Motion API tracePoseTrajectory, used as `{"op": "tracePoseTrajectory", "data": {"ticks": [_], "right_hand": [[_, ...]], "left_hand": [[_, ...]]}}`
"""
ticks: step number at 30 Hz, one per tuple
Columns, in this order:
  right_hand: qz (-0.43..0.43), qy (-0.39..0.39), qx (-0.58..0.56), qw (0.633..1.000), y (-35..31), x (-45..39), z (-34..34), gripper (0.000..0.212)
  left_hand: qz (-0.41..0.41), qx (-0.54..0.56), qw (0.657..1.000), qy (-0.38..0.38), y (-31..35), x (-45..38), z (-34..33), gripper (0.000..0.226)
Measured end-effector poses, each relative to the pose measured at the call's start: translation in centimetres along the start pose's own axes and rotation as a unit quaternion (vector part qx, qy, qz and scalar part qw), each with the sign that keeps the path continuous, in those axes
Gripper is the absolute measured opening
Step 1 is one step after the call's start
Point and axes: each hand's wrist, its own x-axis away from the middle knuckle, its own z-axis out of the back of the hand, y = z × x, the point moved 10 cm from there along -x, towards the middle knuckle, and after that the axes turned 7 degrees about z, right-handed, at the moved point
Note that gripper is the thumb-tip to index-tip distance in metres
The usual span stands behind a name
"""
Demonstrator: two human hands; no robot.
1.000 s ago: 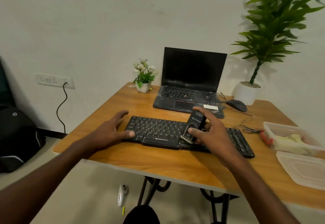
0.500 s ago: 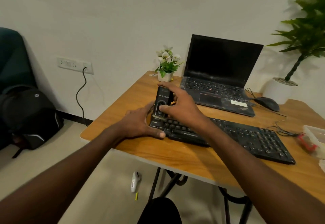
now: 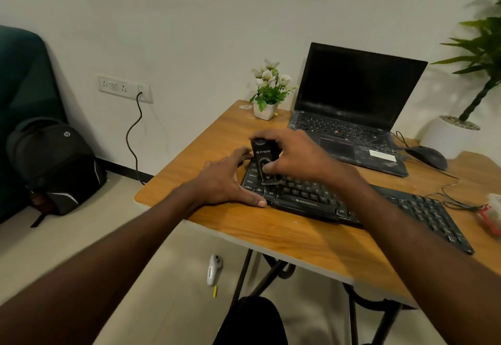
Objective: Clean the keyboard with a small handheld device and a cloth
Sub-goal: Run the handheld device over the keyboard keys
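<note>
A black keyboard (image 3: 379, 209) lies across the wooden table (image 3: 284, 239). My right hand (image 3: 295, 155) grips a small black handheld device (image 3: 263, 159), held upright with its brush end pressed on the keys at the keyboard's left end. My left hand (image 3: 227, 179) lies flat against the keyboard's left edge, thumb along the front corner and fingers spread, bracing it. No cloth can be made out in this view.
An open laptop (image 3: 352, 117) stands behind the keyboard, with a mouse (image 3: 428, 156) and cables to its right. A small flower pot (image 3: 267, 90) sits at the back left corner. A potted plant (image 3: 461, 128), a backpack (image 3: 57, 165) and a white object on the floor (image 3: 214, 268) are nearby.
My right hand has carried the device from the keyboard's middle to its left end. My left hand has closed in against the left edge. My view has swung leftwards.
</note>
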Motion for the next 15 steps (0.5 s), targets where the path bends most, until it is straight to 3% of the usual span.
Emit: {"op": "tracePoseTrajectory", "data": {"ticks": [4,11,15], "right_hand": [[0.007,0.091,-0.087,0.992,-0.9,1.4,-0.6,0.072],[0.044,0.002,-0.04,0.998,-1.4,2.3,-0.7,0.071],[0.035,0.044,-0.086,0.995,-2.2,1.9,-1.5,0.072]], "left_hand": [[-0.004,-0.005,1.0,-0.006,-0.2,-0.2,-0.2,0.134],[0.002,-0.005,1.0,-0.02,-0.9,-0.5,-0.6,0.141],[0.001,0.001,1.0,-0.027,-0.8,-0.6,-0.5,0.141]]}}
